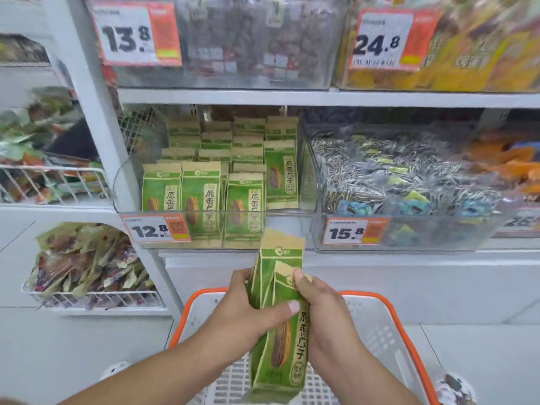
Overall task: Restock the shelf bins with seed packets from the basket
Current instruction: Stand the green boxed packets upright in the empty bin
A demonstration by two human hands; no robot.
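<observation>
Left hand (248,305): fingers curled round a bunch of green seed packets (280,325), thumb laid across the front one. Right hand (321,311): grips the same bunch from the other side, forefinger up on the top edge of the front packet. Two packets at least are held upright between the hands; the exact count cannot be told. One stands taller behind the others.

The bunch is held above the basket (388,311), orange-rimmed with a white perforated body. The part of the basket floor that shows carries no further packets; hands and packets hide the rest.

Directly beyond, on the middle shelf, stands the clear bin (292,229) tagged 12.8 (156,230). It holds matching green packets in upright rows. Three stand at the front left and centre; the front right corner is open, with one packet set further back there. The neighbouring bin (409,238), tagged 15.8, holds a different, striped product and appears full.

Assessment: restocking of the 12.8 bin is well advanced but not finished. The held packets remain to be placed, most likely in the open front right corner. The basket looks near empty.
</observation>
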